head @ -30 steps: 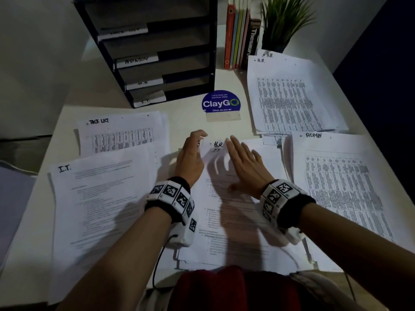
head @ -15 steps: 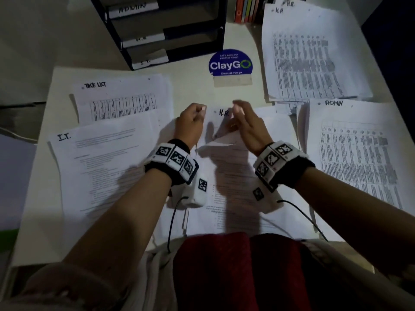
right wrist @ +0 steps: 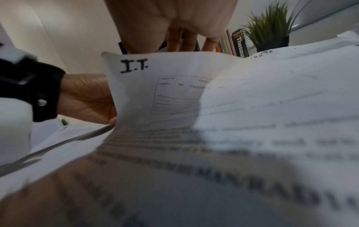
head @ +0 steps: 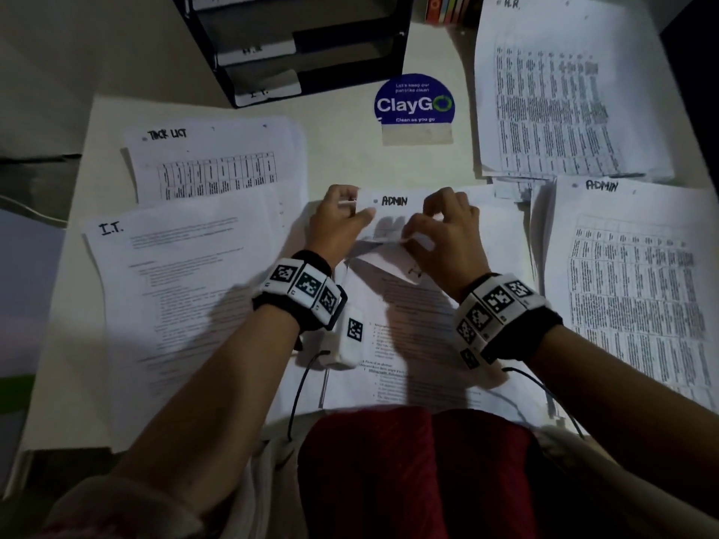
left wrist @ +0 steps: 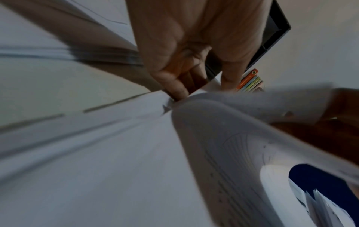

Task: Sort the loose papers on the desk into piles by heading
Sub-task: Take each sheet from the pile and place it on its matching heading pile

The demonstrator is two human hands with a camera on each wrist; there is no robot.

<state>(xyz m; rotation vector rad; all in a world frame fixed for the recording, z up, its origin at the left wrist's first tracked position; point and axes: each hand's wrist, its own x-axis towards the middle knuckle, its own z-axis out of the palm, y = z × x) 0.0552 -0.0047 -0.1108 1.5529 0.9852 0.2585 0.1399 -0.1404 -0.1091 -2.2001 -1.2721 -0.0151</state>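
An unsorted centre stack (head: 420,344) lies on the desk in front of me. My left hand (head: 352,210) pinches its top left corner, seen close in the left wrist view (left wrist: 178,92). My right hand (head: 424,231) curls the upper sheets back toward me and grips them. Under them a sheet headed ADMIN (head: 395,202) shows. In the right wrist view the bent-back sheet headed I.T. (right wrist: 174,86) stands in front of my fingers (right wrist: 174,43). Sorted piles lie around: TASK LIST (head: 210,161), I.T. (head: 186,274), H.R. (head: 564,91), ADMIN (head: 638,285).
A black tray rack (head: 311,52) with labelled shelves stands at the back. A blue ClayGo sign (head: 414,107) sits behind the centre stack on the white desk (head: 350,157). Books (head: 447,9) and a potted plant (right wrist: 272,30) stand at the back right.
Both hands went from resting on the stack to its top edge and peeled the upper sheets back. The H.R. heading gave way to ADMIN. The head camera tilted down.
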